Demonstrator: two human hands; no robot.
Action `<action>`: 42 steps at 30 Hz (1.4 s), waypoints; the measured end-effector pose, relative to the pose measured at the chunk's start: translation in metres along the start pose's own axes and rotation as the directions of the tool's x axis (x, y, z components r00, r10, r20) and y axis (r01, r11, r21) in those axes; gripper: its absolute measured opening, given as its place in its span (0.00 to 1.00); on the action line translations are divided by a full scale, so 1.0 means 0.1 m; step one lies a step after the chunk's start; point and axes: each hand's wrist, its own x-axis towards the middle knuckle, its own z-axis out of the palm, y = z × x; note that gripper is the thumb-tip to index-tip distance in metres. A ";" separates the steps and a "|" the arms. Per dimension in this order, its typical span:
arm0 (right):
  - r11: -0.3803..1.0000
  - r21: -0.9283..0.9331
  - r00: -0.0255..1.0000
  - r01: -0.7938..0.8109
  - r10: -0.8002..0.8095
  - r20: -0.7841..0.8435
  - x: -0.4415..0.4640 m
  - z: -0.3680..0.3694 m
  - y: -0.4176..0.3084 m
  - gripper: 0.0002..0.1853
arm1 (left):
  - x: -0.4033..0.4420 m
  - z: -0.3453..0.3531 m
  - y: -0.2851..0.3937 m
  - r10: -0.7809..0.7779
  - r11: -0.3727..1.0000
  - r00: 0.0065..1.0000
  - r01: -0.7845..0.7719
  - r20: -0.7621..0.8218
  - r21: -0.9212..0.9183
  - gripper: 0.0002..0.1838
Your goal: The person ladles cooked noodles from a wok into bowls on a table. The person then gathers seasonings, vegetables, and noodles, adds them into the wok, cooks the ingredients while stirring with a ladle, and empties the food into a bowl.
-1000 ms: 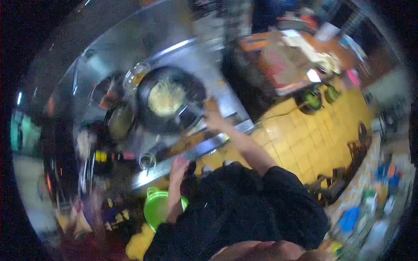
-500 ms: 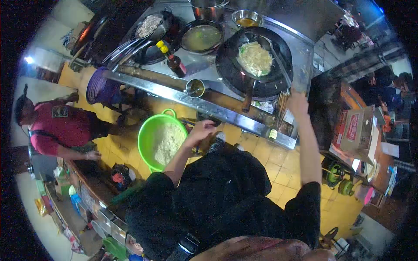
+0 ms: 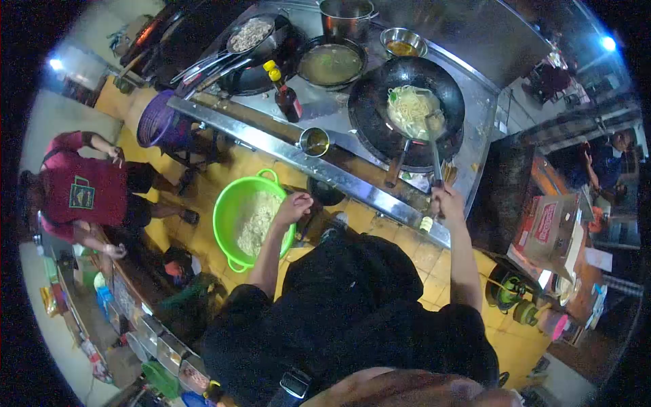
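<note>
My right hand (image 3: 448, 202) is closed round the handle of a long metal wok spatula (image 3: 436, 152). The spatula's blade dips into the noodles (image 3: 412, 112), which lie with bits of green in a black wok (image 3: 369, 88). A wooden wok handle (image 3: 395, 173) points toward me, left of the spatula, with no hand on it. My left hand (image 3: 293, 208) is curled closed above the right rim of a green basin (image 3: 227, 210); whether anything is in its fingers is hidden. Pale noodles (image 3: 258, 227) fill part of that basin.
A small metal cup (image 3: 315, 142) sits on the stove's front edge, near a yellow-capped sauce bottle (image 3: 287, 102). Behind are a pan of broth (image 3: 331, 66), a metal bowl (image 3: 403, 43) and a pot (image 3: 346, 20). A person in a red shirt (image 3: 91, 183) stands at left.
My right hand has come nearer with the spatula, whose blade has swung to the noodles' near right side. My left hand has moved left toward the basin. The person at left has turned.
</note>
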 end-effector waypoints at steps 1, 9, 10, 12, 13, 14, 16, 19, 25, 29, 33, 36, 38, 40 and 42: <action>0.963 0.202 0.978 -0.178 0.152 0.140 0.03 -0.10 -0.13 0.18 | 0.03 -0.03 0.01 -0.001 1.000 1.000 0.001 -0.011 -0.010 0.17; 0.884 -0.465 0.986 -0.049 0.118 0.120 0.53 -0.74 -0.73 0.22 | 0.19 -0.26 0.01 0.031 0.999 0.999 -0.031 -0.020 -0.007 0.18; 0.883 -0.467 0.984 -0.051 0.124 0.127 0.67 -0.71 -0.73 0.22 | 0.19 -0.23 0.06 0.037 0.999 0.999 -0.037 -0.008 -0.009 0.18; 0.823 -0.568 0.979 0.016 0.103 0.177 0.95 -0.71 -0.65 0.22 | 0.17 -0.19 0.17 0.075 0.994 0.996 -0.078 0.050 0.074 0.19; 0.824 -0.567 0.980 0.016 0.101 0.174 1.03 -0.78 -0.56 0.22 | 0.13 -0.18 0.24 0.078 0.994 0.996 -0.082 0.048 0.075 0.19; 0.807 -0.575 0.970 0.134 0.013 0.245 1.11 -0.87 -0.44 0.23 | 0.05 -0.15 0.34 0.061 0.993 0.997 -0.065 0.044 0.095 0.19; 0.784 -0.578 0.938 0.228 -0.018 0.346 1.23 -1.15 -0.40 0.23 | -0.02 -0.14 0.37 0.043 0.992 0.999 -0.044 0.013 0.119 0.19; 0.711 -0.632 0.932 0.310 -0.097 0.348 1.10 -1.45 -0.64 0.23 | -0.15 -0.19 0.22 0.023 0.994 0.997 -0.014 -0.075 0.112 0.18; 0.885 -0.397 0.969 0.242 -0.199 0.148 0.35 -0.50 0.21 0.21 | -0.40 -0.25 0.19 0.027 0.995 0.994 -0.017 -0.102 0.096 0.17; 0.626 0.433 0.746 -0.649 0.408 0.527 0.09 -0.40 -0.46 0.09 | -0.36 -0.26 0.15 -0.025 0.995 0.994 0.035 -0.107 0.090 0.18; -0.125 0.562 0.439 -0.818 0.495 0.750 0.11 -0.54 -0.76 0.05 | -0.16 -0.29 -0.07 -0.005 0.998 0.998 0.002 -0.063 -0.057 0.19; 0.437 0.529 0.686 -0.728 0.470 0.556 0.13 -0.82 -0.98 0.07 | -0.12 -0.31 0.00 -0.024 1.000 0.996 0.026 -0.081 0.016 0.19; 0.916 0.305 0.938 -0.261 0.166 0.304 0.26 -0.72 -0.66 0.17 | -0.13 -0.30 0.07 -0.002 1.000 0.998 0.002 -0.066 0.010 0.18; 0.996 -0.084 0.987 0.011 0.003 0.160 0.48 -0.65 -0.42 0.24 | -0.09 -0.30 0.03 0.015 1.000 0.998 -0.015 -0.056 -0.005 0.18; 0.925 -0.379 0.990 -0.030 0.080 0.115 0.72 -0.62 -0.45 0.26 | 0.05 -0.32 -0.12 0.090 0.991 0.996 -0.087 -0.024 0.098 0.15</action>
